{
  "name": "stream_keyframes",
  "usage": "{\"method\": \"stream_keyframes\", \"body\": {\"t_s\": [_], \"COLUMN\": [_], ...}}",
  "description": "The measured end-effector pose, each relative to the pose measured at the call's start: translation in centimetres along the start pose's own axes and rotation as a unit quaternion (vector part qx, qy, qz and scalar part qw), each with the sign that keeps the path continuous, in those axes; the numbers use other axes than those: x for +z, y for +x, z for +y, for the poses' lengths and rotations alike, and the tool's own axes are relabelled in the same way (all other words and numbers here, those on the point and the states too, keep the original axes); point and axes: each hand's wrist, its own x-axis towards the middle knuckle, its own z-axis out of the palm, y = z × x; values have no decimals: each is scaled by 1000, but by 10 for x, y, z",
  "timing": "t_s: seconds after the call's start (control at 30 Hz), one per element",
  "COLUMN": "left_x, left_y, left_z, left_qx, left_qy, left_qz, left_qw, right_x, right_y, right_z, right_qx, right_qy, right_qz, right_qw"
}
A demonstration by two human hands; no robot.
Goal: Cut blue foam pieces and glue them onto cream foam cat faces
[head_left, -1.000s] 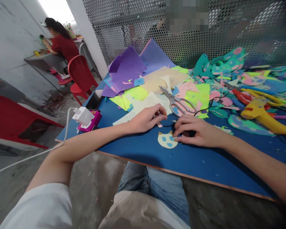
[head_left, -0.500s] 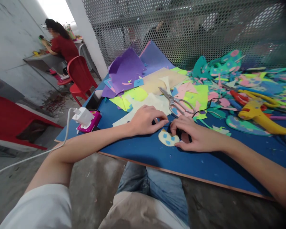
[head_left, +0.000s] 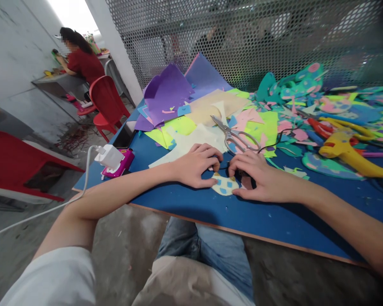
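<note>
A small cream felt cutout (head_left: 224,187) with blue patches and brownish-yellow bits at its top edge lies on the blue table. My left hand (head_left: 196,167) is curled at its left side, thumb tip on the edge. From the right, my right hand (head_left: 263,177) grips the opposite edge between thumb and bent fingers. Something dark, partly hidden, shows under the right palm. Just beyond the hands lie metal scissors (head_left: 234,135) with their blades slightly apart, on pale and pink felt scraps.
A yellow glue gun (head_left: 347,152) and red-handled pliers (head_left: 319,127) lie right, among heaped felt scraps. Purple felt sheets (head_left: 167,91) lean against a perforated metal screen (head_left: 242,38). At left, a white plug (head_left: 110,156) sits in a pink power strip (head_left: 123,163). Another person in red sits farther off.
My left hand has come down toward the cream felt cutout, and its thumb now touches the left edge. My right hand stays at the right edge, shifted only slightly.
</note>
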Motion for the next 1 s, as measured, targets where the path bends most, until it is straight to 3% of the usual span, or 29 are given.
{"method": "stream_keyframes", "body": {"t_s": [0.27, 0.67, 0.77, 0.87, 1.0], "left_x": [-3, -7, -7, -7, -6], "left_y": [2, 1, 1, 1, -1], "left_z": [1, -2, -4, 0, 8], "left_qx": [14, 49, 54, 46, 56], "left_qy": [-59, -46, -48, -49, -13], "left_qz": [9, 42, 23, 9, -15], "left_qw": [998, 997, 997, 998, 998], "right_x": [-2, 2, -1, -14, -54], "right_y": [-2, 3, 3, -2, -23], "right_z": [-4, 5, 4, 2, 15], "right_qx": [63, -34, -46, -41, 15], "right_qy": [100, 83, 86, 46, -89], "right_qz": [1, 58, 85, 132, 240], "right_qw": [993, 994, 992, 989, 967]}}
